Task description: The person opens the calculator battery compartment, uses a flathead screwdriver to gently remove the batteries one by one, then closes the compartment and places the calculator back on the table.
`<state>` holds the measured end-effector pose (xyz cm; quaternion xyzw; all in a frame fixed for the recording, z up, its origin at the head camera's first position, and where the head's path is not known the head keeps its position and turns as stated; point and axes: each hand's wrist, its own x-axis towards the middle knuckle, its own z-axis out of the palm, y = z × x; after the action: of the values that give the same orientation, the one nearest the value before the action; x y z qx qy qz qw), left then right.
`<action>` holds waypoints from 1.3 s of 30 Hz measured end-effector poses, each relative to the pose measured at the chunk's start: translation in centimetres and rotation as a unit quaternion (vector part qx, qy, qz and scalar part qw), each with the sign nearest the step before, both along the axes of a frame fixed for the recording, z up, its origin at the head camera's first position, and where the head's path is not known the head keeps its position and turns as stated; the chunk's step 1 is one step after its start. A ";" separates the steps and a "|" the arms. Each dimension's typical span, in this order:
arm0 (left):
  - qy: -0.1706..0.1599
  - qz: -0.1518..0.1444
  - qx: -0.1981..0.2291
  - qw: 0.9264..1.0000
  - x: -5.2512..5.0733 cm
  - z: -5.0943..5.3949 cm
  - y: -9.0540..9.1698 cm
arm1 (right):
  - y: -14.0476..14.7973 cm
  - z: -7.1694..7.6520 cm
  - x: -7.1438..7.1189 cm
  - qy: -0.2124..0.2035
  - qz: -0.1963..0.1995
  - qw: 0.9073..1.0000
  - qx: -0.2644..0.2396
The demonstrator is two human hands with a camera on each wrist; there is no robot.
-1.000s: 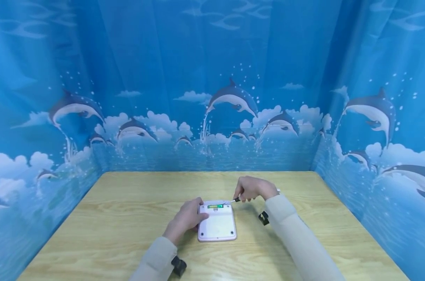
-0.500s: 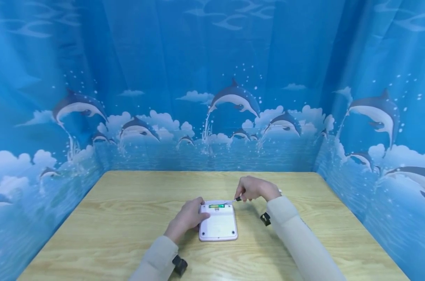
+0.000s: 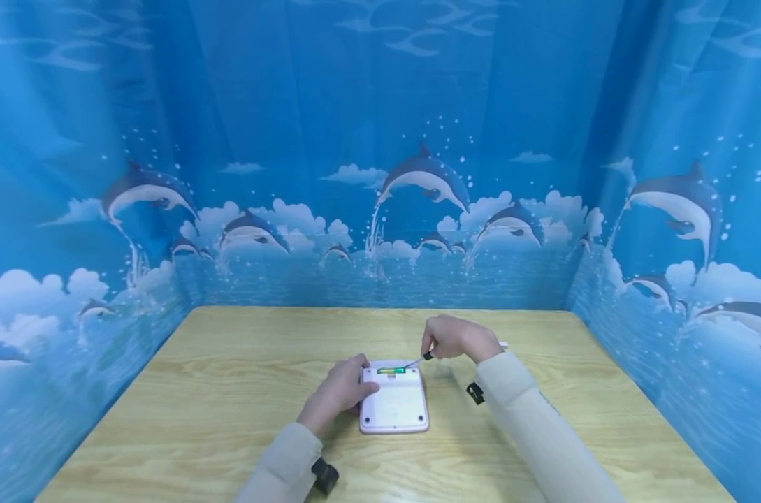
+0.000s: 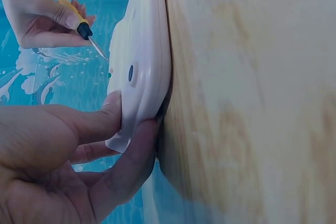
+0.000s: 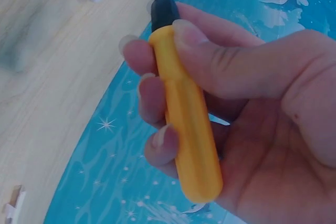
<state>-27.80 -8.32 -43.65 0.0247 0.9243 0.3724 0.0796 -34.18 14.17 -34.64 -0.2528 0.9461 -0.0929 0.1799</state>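
Screwdriver (image 5: 193, 135) | inside right hand (image 3: 453, 337) | device (image 3: 394, 406) | left hand (image 3: 339, 388) pinches edge

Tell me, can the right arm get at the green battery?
Probably yes, with the screwdriver: the right grip holds it and its tip points at the right end of the battery. The left grip holds the white device by its left side, clear of the battery.

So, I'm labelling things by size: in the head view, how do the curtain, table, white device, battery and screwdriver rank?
Curtain
Table
White device
Too close to rank: battery and screwdriver, whose visible part looks about as small; its rest is hidden.
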 end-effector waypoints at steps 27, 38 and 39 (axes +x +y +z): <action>-0.007 0.008 0.002 1.000 -0.2 -0.2 0.1 | -2.5 1.5 1.2 0.027 -0.024 0.997 0.070; -0.013 0.007 0.007 1.000 0.0 -0.1 0.1 | -4.9 1.9 1.8 0.046 -0.039 0.990 0.131; -0.013 0.006 0.006 1.000 -0.1 0.0 0.1 | -5.1 2.0 1.9 0.048 -0.042 0.989 0.135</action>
<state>-27.86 -8.26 -43.70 0.0144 0.9212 0.3784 0.0888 -32.28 9.04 -32.68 -0.1903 0.9673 0.0408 0.1623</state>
